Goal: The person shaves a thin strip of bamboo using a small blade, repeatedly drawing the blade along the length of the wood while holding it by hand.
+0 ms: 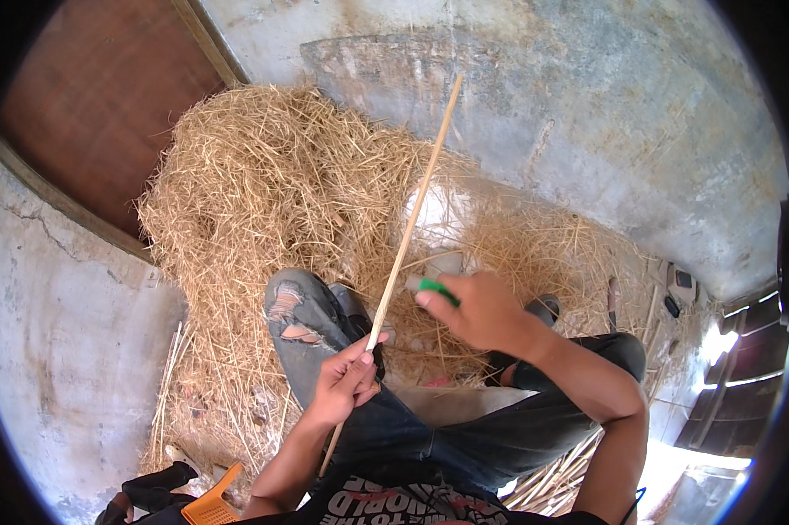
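Head view, looking down past my chest: I sit with knees spread, in dark jeans (491, 446), torn at the left knee. My left hand (348, 381) is closed around a long pale strip (412, 220), like split bamboo, gripping it near its lower end. The strip slants up from beside my left thigh, over the space between my knees, and its far tip stands out in front of the grey wall (587, 105). My right hand (478, 311), slightly blurred, is wrapped around a green-handled tool (438, 291). The tool's pale end points left and lies just beside the middle of the strip; I cannot tell whether they touch.

Beyond my left knee, a big heap of straw-coloured shavings (254, 175) rises against the wall, next to a brown panel (106, 96) at the far left. Thinner shavings spread to the right. A bundle of thin sticks (556, 477) lies near, below my right thigh. At the near left is an orange slotted object (215, 500), only partly visible.
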`<state>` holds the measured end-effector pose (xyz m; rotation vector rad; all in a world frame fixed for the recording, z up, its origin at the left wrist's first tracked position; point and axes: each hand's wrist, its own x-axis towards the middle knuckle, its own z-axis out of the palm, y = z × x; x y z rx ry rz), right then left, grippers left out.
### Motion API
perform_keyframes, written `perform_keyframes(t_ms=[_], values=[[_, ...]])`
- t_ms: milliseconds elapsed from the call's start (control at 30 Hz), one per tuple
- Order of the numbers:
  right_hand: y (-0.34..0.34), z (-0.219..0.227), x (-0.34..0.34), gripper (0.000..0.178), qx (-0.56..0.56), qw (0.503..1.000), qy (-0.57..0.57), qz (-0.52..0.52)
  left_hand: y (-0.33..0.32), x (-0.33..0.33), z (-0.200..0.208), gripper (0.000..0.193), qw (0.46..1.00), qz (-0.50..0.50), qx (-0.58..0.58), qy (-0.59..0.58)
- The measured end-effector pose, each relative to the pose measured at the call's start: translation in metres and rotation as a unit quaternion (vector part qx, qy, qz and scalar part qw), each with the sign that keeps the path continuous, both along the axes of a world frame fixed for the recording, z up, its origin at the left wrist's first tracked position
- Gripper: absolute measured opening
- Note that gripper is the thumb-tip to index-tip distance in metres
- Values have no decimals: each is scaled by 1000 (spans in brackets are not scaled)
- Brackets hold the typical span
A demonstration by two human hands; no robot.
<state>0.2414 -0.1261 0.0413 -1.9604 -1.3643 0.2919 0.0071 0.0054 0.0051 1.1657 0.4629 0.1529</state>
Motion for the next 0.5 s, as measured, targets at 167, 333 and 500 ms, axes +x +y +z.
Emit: perform_keyframes(t_ms=[167, 333, 500], values=[[-1, -11, -20, 47, -34, 998, -22, 45, -10, 13, 2, 47, 1000, -16, -16, -7], [-1, -15, -10, 56, -81, 993, -83, 30, -11, 15, 1, 44, 998, -27, -49, 4], [4, -36, 75, 62, -12, 981, 82, -177, -16, -12, -1, 43, 994, -86, -48, 36]])
